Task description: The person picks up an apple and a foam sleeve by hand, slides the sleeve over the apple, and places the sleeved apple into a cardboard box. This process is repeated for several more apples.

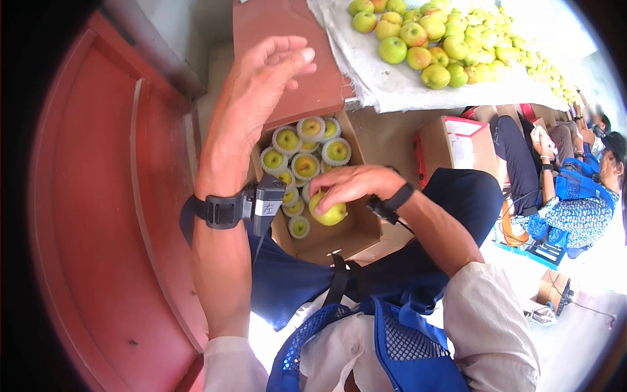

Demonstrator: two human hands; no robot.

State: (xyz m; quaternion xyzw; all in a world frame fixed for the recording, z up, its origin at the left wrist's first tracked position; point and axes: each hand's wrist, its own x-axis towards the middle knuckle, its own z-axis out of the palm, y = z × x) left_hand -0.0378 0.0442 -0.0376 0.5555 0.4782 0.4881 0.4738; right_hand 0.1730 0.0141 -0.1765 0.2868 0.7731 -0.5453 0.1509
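Observation:
My right hand (349,185) is closed around a yellow-green apple (332,214), which has no foam net on its visible side. It is over the near right part of a cardboard box (366,228). Inside the box sit several apples in white foam nets, among them a netted apple (305,166) in the middle and another netted apple (299,227) near the front. My left hand (268,72) is raised beside a red-brown tabletop (320,85), its fingers slightly bent and apart, with nothing visible in them.
Many loose apples (450,46) lie on a white cloth (405,95) at the upper right. A red door (98,196) stands close on my left. To the right are another carton (480,147) and a seated person in a patterned blue sleeve (575,219).

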